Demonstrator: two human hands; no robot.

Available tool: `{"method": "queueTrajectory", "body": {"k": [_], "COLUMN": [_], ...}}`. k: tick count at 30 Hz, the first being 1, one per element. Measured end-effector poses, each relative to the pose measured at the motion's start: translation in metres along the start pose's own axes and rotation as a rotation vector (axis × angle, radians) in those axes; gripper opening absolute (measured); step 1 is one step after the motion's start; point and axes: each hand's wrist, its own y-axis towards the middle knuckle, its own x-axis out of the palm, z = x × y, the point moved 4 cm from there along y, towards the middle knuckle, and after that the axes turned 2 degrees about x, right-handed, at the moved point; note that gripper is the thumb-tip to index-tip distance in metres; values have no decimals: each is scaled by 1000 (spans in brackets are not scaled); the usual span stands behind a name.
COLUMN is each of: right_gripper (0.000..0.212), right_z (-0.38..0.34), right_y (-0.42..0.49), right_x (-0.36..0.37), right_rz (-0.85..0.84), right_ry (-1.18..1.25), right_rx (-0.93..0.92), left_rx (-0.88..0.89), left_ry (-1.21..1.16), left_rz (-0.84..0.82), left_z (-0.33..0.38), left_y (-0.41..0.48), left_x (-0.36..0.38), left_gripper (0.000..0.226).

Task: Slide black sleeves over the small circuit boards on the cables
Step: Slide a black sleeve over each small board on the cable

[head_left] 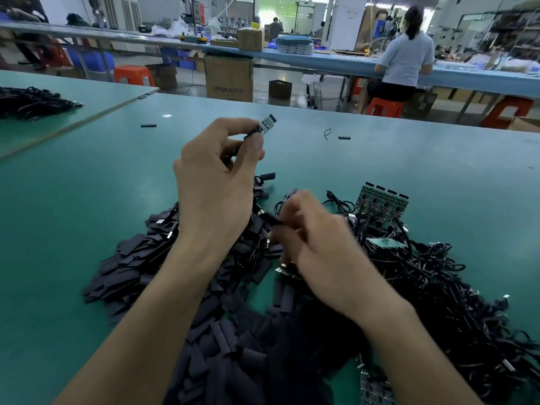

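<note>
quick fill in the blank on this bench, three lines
1. The hand holding up the small circuit board is the person's ____ one.
2. The loose sleeves piled on the table are coloured ____.
3. The cable pile lies to the ____ of those sleeves.
Missing words: left; black; right.

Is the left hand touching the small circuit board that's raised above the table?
Touching. The head view shows the left hand pinching the small circuit board at its lower end between thumb and forefinger.
</note>
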Motion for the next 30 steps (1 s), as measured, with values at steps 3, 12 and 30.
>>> {"method": "queueTrajectory", "body": {"k": [3,12,30], "right_gripper": [14,5,28], "right_z": [-5,-8,-7], "right_y": [-5,-12,-10], "right_x": [-34,-67,-60], "right_rz": [209,381,435], "right_ry": [117,388,412], "right_rx": [-34,-34,-10], "left_rx": [-67,-204,-278], "left_ry": [-28,-121,-239], "left_rz": [-94,-328,-403], "left_z": [-4,-2,6], "left_y": [-2,-12,-21], "left_x": [6,20,25], "left_gripper": [14,8,10]}}
